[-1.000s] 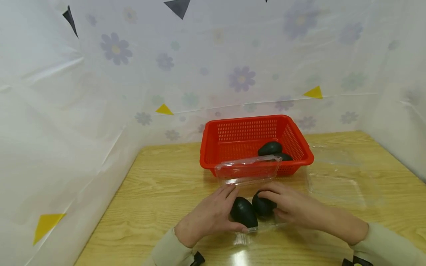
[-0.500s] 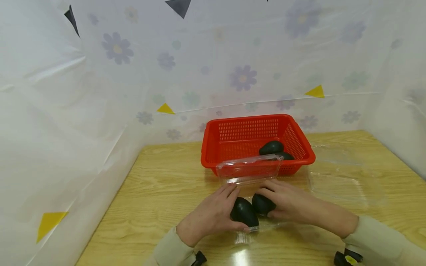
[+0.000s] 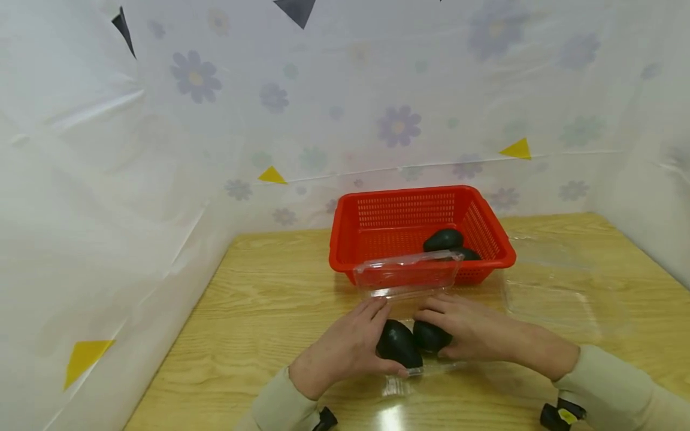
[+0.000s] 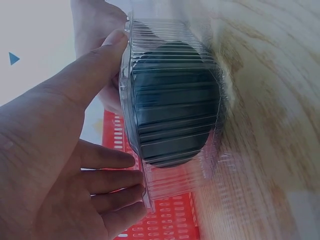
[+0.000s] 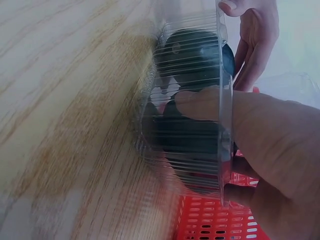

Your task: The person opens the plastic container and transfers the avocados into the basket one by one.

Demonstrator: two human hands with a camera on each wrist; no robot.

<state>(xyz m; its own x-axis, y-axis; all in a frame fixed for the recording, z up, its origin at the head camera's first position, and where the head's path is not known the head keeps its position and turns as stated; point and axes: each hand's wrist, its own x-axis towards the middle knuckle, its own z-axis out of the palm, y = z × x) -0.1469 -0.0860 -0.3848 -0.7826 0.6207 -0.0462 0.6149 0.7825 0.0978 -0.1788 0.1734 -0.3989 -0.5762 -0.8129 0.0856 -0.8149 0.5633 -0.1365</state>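
Observation:
A clear plastic clamshell container (image 3: 406, 276) stands on the table with its lid raised at the back. Inside it lie two dark green avocados, the left avocado (image 3: 399, 344) and the right avocado (image 3: 429, 337), side by side. My left hand (image 3: 347, 344) spans the container's left end, thumb at the front rim and fingers at the back rim. With fingers over the top and the thumb inside the front wall, my right hand (image 3: 471, 329) grips the right avocado. In the right wrist view, that thumb (image 5: 197, 102) shows through the ribbed wall.
Behind the container is a red plastic basket (image 3: 399, 239) holding more avocados (image 3: 444, 239) at its right side. Another clear plastic container (image 3: 550, 299) lies open on the wooden table (image 3: 259, 299) to the right. A patterned white sheet (image 3: 323, 120) hangs at the back.
My right hand has shifted slightly left and closed further over the right avocado, covering more of it. My left hand keeps its place on the container.

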